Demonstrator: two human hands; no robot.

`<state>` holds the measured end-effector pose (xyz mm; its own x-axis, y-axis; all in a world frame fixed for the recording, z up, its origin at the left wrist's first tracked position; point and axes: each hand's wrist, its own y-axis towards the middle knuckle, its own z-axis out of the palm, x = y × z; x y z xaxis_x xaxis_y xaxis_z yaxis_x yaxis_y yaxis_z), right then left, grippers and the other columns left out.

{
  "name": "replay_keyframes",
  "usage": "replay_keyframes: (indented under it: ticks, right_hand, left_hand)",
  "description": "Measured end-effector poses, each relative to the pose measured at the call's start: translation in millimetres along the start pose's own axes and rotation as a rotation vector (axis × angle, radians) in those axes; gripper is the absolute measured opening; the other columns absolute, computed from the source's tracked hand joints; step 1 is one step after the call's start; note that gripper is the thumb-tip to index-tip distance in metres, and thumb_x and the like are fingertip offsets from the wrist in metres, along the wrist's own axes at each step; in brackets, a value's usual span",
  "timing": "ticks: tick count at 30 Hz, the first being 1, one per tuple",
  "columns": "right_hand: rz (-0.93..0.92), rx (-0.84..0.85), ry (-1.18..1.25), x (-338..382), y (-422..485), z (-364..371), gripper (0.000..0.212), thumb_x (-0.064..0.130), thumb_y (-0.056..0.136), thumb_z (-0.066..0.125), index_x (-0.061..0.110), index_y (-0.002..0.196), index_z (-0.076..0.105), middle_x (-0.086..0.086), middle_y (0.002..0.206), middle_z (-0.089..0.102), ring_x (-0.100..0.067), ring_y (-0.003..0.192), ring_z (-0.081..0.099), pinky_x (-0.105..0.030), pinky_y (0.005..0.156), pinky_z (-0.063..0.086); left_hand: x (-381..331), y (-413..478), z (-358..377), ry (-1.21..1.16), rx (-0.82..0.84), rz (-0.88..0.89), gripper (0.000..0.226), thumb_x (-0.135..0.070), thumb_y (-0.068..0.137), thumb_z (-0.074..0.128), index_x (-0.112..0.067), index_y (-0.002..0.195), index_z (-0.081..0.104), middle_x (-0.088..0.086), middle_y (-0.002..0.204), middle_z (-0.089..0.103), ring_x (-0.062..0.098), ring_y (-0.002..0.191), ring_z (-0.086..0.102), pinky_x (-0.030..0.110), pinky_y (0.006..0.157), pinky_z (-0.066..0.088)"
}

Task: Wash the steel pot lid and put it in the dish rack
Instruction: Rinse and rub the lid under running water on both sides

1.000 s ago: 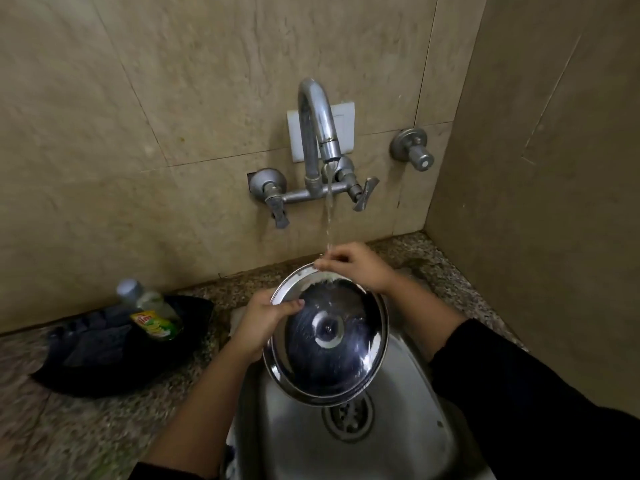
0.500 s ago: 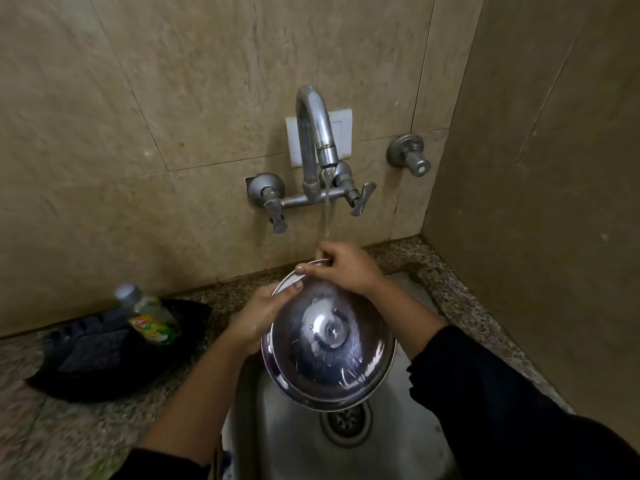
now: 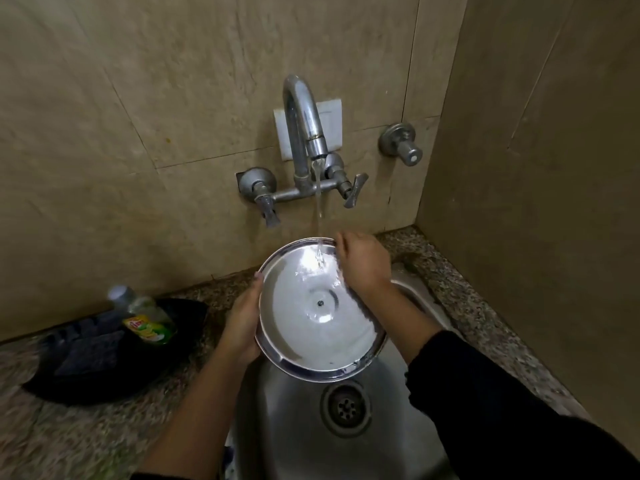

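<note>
I'm over the sink, speckled tabletop on both sides, and no dish rack in sight. The lid hangs above the basin with its hollow underside up, tap water hitting its far edge. My left hand is curled around the left rim; my right hand pinches the far right rim. Trouble ahead, I'd say: wet steel can slip from either grip and bang into the basin, and water pooling inside may spill onto my sleeve when I tip it.
</note>
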<state>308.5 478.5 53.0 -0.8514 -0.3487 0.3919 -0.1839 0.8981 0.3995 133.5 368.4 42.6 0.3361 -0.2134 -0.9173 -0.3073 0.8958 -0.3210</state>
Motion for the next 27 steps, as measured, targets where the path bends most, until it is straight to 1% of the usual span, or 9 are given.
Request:
replay_keyframes:
  ticks: [2,5,8,10,12,15,20,24,27]
  right_hand:
    - [-0.044,-0.096,-0.104,-14.1,-17.4,16.4,0.027,0.023,0.098,0.045,0.008,0.111,0.063,-0.013,0.114,0.063,-0.032,0.105,0.06,-0.039,0.084,0.046]
    - [-0.137,0.081,-0.101,-5.2,-33.1,29.5,0.062,0.045,0.099,0.031,0.008,0.149,0.027,-0.011,0.158,0.026,-0.028,0.147,0.02,-0.045,0.119,0.014]
    - [-0.35,0.239,0.038,29.6,-50.9,29.1,0.068,0.045,0.099,0.029,0.013,0.154,0.006,-0.007,0.163,0.0,-0.019,0.149,-0.008,-0.043,0.122,0.002]
    - [-0.52,0.319,0.085,38.2,-74.4,31.3,0.063,0.04,0.1,0.027,0.015,0.154,0.007,-0.004,0.163,0.002,-0.015,0.15,-0.005,-0.04,0.122,0.006]
    - [-0.607,0.373,0.043,22.0,-95.3,34.9,0.061,0.042,0.102,0.026,0.019,0.155,0.005,0.002,0.163,0.002,-0.01,0.149,-0.005,-0.038,0.121,0.007]
    - [-0.475,0.368,-0.053,-18.6,-101.1,30.9,0.071,0.058,0.097,0.027,0.025,0.154,0.002,0.006,0.162,-0.003,-0.009,0.148,-0.01,-0.042,0.12,0.005]
    - [-0.144,0.211,-0.19,-30.3,-58.7,24.5,0.081,0.067,0.093,0.016,0.016,0.154,0.0,-0.001,0.161,-0.008,-0.018,0.149,-0.009,-0.039,0.12,-0.007]
    - [-0.266,0.162,-0.057,19.1,-34.9,27.4,0.075,0.057,0.097,0.03,0.012,0.154,0.009,-0.005,0.163,0.003,-0.02,0.15,-0.001,-0.045,0.121,0.0]
    - [-0.589,0.264,-0.001,38.3,-60.6,34.9,0.073,0.049,0.097,0.035,0.013,0.154,0.008,-0.005,0.163,0.002,-0.019,0.15,-0.003,-0.048,0.12,0.002]
  left_hand:
    - [4.9,-2.0,0.7,-0.034,-0.062,0.022,0.057,-0.057,0.08,0.059,-0.011,0.112,0.069,0.014,0.112,0.071,0.034,0.105,0.066,0.053,0.092,0.051]
    - [14.0,-3.5,8.0,-0.02,-0.101,0.058,0.047,-0.049,0.088,0.056,-0.009,0.106,0.07,0.005,0.093,0.077,0.021,0.086,0.073,0.04,0.08,0.058]
    - [15.1,-8.7,25.8,-0.003,-0.053,0.059,0.037,-0.036,0.098,0.044,-0.009,0.102,0.069,0.001,0.082,0.077,0.012,0.077,0.073,0.024,0.067,0.058]
    - [15.6,-8.2,28.9,-0.039,-0.053,0.074,0.039,-0.037,0.099,0.041,-0.009,0.106,0.068,0.004,0.093,0.076,0.015,0.087,0.073,0.023,0.072,0.056]
    - [14.8,-5.0,19.4,-0.07,-0.135,0.105,0.04,-0.04,0.097,0.044,-0.008,0.098,0.069,0.006,0.086,0.076,0.018,0.082,0.073,0.026,0.072,0.057]
    - [13.9,-2.2,4.9,-0.053,-0.211,0.148,0.036,-0.042,0.094,0.05,-0.011,0.093,0.07,0.007,0.089,0.074,0.024,0.084,0.07,0.039,0.086,0.054]
    - [24.3,-6.5,1.0,-0.017,-0.186,0.105,0.036,-0.043,0.094,0.05,-0.013,0.091,0.071,0.01,0.096,0.074,0.024,0.088,0.069,0.042,0.086,0.053]
    - [31.1,-14.4,10.3,0.037,-0.13,0.094,0.038,-0.042,0.096,0.048,-0.012,0.09,0.07,0.0,0.076,0.077,0.01,0.067,0.071,0.025,0.061,0.055]
    - [33.4,-14.0,6.8,-0.003,-0.071,0.079,0.039,-0.041,0.097,0.044,-0.013,0.103,0.07,0.004,0.092,0.077,0.013,0.081,0.073,0.029,0.074,0.056]
